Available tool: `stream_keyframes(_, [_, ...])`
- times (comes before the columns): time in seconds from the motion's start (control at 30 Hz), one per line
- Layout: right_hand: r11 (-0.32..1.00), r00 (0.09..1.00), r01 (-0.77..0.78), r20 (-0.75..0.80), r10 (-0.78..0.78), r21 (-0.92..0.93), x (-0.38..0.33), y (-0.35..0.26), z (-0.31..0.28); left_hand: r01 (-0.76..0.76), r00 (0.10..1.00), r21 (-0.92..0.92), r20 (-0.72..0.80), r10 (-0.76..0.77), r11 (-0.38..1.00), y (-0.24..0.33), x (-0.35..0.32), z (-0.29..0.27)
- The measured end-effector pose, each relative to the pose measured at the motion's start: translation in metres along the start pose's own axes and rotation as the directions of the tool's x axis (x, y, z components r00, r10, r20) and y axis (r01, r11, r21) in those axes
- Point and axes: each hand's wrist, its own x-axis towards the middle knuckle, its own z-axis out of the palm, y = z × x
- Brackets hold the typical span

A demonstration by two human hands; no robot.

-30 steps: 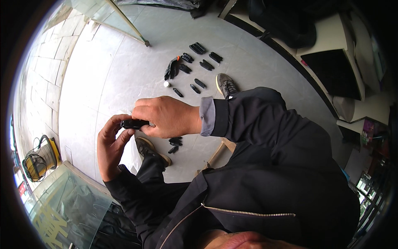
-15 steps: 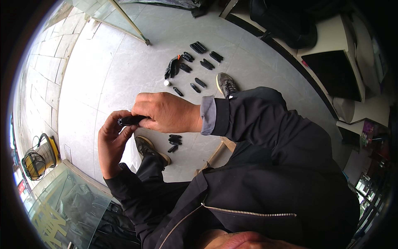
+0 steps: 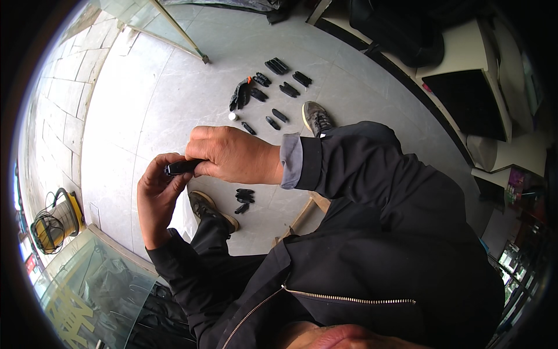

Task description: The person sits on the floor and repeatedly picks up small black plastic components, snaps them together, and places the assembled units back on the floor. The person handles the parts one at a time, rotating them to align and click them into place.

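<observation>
My left hand (image 3: 157,195) and my right hand (image 3: 235,154) meet at the left of the view, above the floor. Between them is a small, elongated black piece (image 3: 179,167) with a shiny end pointing left; its exact kind is unclear. The thumb and fingers of my left hand pinch it near that end. My right hand's fingers close on its other end and partly cover it. Similar black pieces lie in small groups on the floor, such as one cluster (image 3: 276,66) farther off and another (image 3: 244,196) beside my left shoe.
A dark glove (image 3: 239,95) with an orange spot and a small white round object (image 3: 233,116) lie on the tiles. A yellow-framed cable reel (image 3: 55,224) stands at left, near a glass panel (image 3: 96,291). A wooden frame (image 3: 302,218) is near my legs; white furniture (image 3: 488,70) lines the right.
My right hand has shifted very slightly upward and the black piece has turned a little. Both hands keep their hold on it.
</observation>
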Motion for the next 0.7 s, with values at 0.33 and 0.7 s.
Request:
stream_keyframes(0.33, [0.996, 0.999, -0.008, 0.037, 0.011, -0.089, -0.0016, 0.0001, -0.0002, -0.012, 1.0, 0.008, 0.003, 0.012, 1.0, 0.0039, -0.0009, 0.0011])
stream_keyframes(0.7, [0.994, 0.998, -0.012, 0.054, 0.018, -0.112, -0.0031, 0.0022, 0.0025, -0.041, 0.999, 0.053, -0.019, 0.042, 0.998, 0.005, -0.003, -0.0001])
